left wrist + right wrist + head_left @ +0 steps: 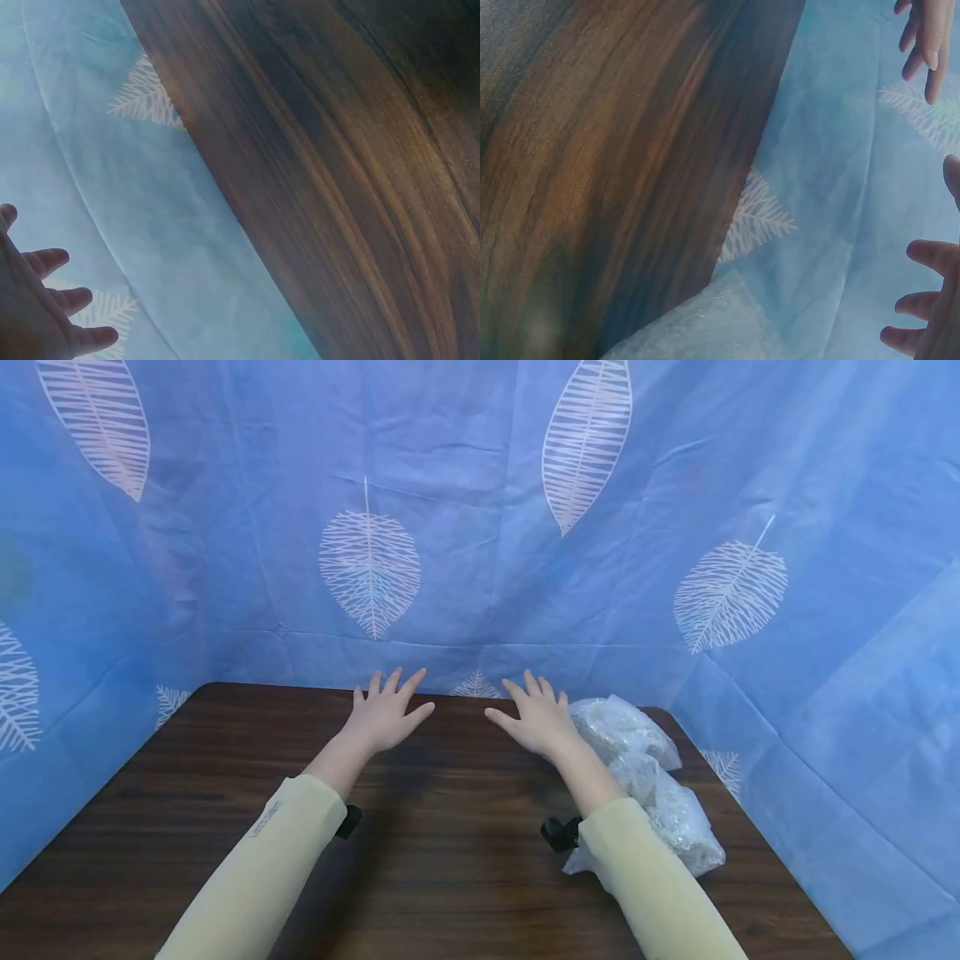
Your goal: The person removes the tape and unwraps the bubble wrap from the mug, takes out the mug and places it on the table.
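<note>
Head view: your left hand (381, 718) and right hand (538, 720) reach out above the dark wooden table (450, 877), fingers (412, 683) straight and spread, both grips released. Clear plastic bundles (678, 814) lie on the table's right side, near your right forearm (588, 777).

Left wrist view: your left fingers show against the blue curtain (187, 232).

Right wrist view: bundle plastic at bottom; both your hands at right.

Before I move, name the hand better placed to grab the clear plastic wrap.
Likely the right hand: it is empty, and the clear plastic wrap lies to its right; the left hand is farther away.
</note>
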A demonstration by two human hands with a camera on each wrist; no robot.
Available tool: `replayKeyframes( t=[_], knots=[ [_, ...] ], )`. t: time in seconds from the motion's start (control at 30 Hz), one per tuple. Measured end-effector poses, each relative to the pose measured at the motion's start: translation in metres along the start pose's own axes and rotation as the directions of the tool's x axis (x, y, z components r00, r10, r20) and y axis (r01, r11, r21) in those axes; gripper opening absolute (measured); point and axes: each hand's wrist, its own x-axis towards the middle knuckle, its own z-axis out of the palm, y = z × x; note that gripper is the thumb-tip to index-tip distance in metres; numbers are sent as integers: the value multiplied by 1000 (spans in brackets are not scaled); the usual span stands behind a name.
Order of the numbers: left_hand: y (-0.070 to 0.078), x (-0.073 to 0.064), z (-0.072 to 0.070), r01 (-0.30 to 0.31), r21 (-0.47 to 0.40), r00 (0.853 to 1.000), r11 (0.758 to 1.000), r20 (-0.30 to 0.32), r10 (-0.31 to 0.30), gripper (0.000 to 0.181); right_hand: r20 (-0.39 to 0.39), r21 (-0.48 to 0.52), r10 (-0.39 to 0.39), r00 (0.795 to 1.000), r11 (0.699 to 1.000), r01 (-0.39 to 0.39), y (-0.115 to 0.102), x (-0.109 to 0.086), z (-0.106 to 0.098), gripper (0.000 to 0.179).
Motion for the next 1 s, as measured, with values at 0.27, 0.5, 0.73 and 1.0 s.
replayKeyframes(
  t=[0.27,0.5,0.73,1.0],
  knots=[
    [4,-5,-2,-42,-15,999,999,-31,42,72,-2,33,-16,1000,999,16,-4,-11,-12,77],
    [10,-13,2,-103,-56,993,993,-58,100,72,-45,88,-49,998,995,53,-8,-22,-22,77],
    [19,-21,8,-157,-108,984,982,-104,146,71,-112,128,-63,992,989,77,-8,-36,-32,80],
    [32,-31,13,-212,-199,973,957,-136,187,72,-155,152,-60,986,985,84,-2,-56,-36,82]
  ],
)
